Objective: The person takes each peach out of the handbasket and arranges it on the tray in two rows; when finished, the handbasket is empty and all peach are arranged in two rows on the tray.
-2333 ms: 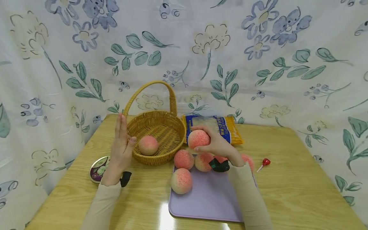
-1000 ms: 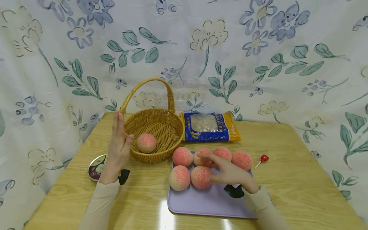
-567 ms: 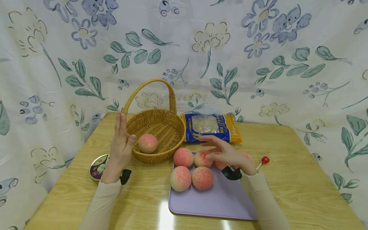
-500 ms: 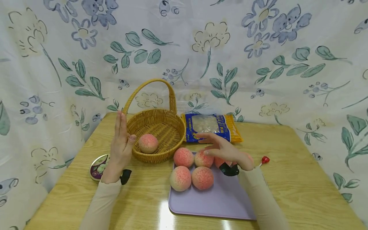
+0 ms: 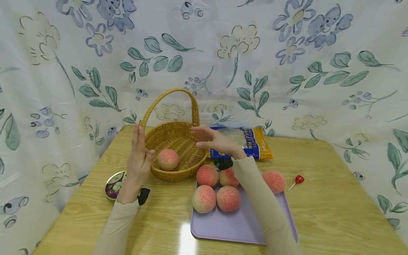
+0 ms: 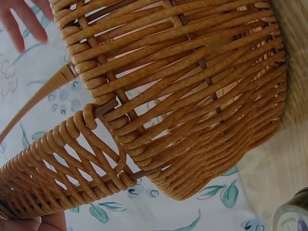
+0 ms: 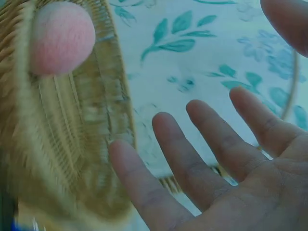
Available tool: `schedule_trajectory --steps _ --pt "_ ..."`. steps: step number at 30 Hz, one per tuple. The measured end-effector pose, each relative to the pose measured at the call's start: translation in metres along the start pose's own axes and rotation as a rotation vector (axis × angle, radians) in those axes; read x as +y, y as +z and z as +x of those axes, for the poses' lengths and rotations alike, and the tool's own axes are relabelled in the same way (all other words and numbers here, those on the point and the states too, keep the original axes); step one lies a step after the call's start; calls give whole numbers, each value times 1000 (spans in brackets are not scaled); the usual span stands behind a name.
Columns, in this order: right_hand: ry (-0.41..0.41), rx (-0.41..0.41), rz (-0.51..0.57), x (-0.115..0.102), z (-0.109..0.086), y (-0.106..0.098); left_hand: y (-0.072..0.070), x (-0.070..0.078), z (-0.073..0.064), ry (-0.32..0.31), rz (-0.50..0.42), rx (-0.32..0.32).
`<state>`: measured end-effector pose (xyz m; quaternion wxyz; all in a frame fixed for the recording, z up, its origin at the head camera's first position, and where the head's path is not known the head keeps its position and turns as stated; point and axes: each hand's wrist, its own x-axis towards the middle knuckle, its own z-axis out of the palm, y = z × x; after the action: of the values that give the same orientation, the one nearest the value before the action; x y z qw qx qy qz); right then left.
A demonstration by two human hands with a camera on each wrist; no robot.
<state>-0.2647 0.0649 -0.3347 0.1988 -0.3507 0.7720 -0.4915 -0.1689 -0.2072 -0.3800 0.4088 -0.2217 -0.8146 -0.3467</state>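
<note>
A wicker basket (image 5: 178, 175) with a tall arched handle (image 5: 169, 94) stands on the table, one pink-and-cream peach (image 5: 168, 159) lying inside it. My left hand (image 5: 137, 170) is at the handle's left base, fingers straight and thumb apart; the left wrist view shows skin just behind the handle. My right hand (image 5: 220, 141) hovers by the basket's right rim, fingers spread and holding nothing. Several peaches (image 5: 204, 199) rest on a lilac tray (image 5: 229, 228); my right sleeve hides part of the back row. In the right wrist view the basket peach (image 7: 62, 38) shows beyond the fingers.
A blue and yellow bag (image 5: 255, 145) lies behind the tray, partly covered by my right hand. Right of the tray is a red lollipop (image 5: 299, 179). An oval tin (image 5: 113, 186) sits left of my left wrist. A floral curtain (image 5: 204, 63) hangs behind the table.
My right hand, which held a peach earlier, has set it in the tray's front row and let go. It has since moved left toward the basket. My left hand has stayed in place.
</note>
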Motion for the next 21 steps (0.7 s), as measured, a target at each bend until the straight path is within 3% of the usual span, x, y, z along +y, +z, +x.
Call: schedule_trajectory --steps 5,11,21 --pt "33 -59 20 0 46 24 0 1 0 -12 13 -4" --pt "69 -183 -85 -3 88 56 -2 1 -1 -33 28 -19" --pt "159 -331 -208 10 108 83 -2 -2 -2 -27 41 -13"
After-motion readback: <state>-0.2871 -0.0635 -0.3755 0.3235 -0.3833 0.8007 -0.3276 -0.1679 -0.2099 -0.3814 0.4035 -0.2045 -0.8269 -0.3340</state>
